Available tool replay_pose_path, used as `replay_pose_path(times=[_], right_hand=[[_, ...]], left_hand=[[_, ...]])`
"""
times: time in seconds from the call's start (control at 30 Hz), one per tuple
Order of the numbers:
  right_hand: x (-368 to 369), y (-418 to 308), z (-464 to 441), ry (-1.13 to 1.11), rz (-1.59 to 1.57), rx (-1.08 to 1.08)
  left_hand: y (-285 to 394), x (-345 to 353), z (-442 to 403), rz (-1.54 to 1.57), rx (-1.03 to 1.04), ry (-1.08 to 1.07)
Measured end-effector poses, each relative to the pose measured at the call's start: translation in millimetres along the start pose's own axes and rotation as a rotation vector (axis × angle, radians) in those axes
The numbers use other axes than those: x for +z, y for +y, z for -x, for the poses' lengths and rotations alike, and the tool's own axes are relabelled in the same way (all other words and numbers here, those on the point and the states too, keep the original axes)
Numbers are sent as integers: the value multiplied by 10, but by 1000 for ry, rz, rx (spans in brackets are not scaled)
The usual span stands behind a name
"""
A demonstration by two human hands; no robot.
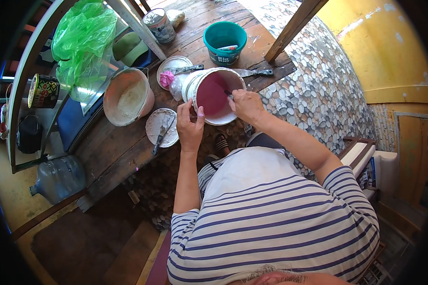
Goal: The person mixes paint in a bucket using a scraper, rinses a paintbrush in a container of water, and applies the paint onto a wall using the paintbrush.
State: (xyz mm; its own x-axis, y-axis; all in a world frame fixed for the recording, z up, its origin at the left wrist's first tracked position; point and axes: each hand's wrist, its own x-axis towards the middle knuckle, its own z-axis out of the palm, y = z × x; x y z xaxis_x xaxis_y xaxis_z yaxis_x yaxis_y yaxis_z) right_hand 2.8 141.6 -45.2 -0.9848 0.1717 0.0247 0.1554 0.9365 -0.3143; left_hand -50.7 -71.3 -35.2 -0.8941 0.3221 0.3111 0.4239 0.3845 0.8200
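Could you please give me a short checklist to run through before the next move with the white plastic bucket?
1. Left hand at the rim of the white plastic bucket: ok.
2. Bucket upright: not ok, it is tipped with its mouth towards the person.
3. Bucket base firmly supported: cannot tell, it is hidden.
4. Right hand's grip on the dark-handled tool: ok, fingers closed around it.
5. Tool's working end sound: cannot tell, it is out of sight.
6. Left thumb clean: not ok, a pink smear shows.
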Motion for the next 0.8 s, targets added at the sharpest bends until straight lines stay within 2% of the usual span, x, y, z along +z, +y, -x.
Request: replay_pose_path(times=[0.3,0.5,0.57,0.6,0.67,0.8], right_hand=[[-21,-193,100,-180,-194,92],[-31,-145,65,-221,-373,32],[-55,-113,36,-218,-417,-17],[-50,-97,25,-218,-417,-17],[-32,-76,11,-206,-353,-159],[-89,-45,-26,-280,-194,-182]], left_hand=[[-54,21,-7,-22,32,47],[-131,-4,3,-30,10,36],[-183,0,1,-57,67,66],[-162,-9,-7,-57,67,66],[-117,-36,-13,-39,46,47],[-109,-24,-26,-32,38,42]])
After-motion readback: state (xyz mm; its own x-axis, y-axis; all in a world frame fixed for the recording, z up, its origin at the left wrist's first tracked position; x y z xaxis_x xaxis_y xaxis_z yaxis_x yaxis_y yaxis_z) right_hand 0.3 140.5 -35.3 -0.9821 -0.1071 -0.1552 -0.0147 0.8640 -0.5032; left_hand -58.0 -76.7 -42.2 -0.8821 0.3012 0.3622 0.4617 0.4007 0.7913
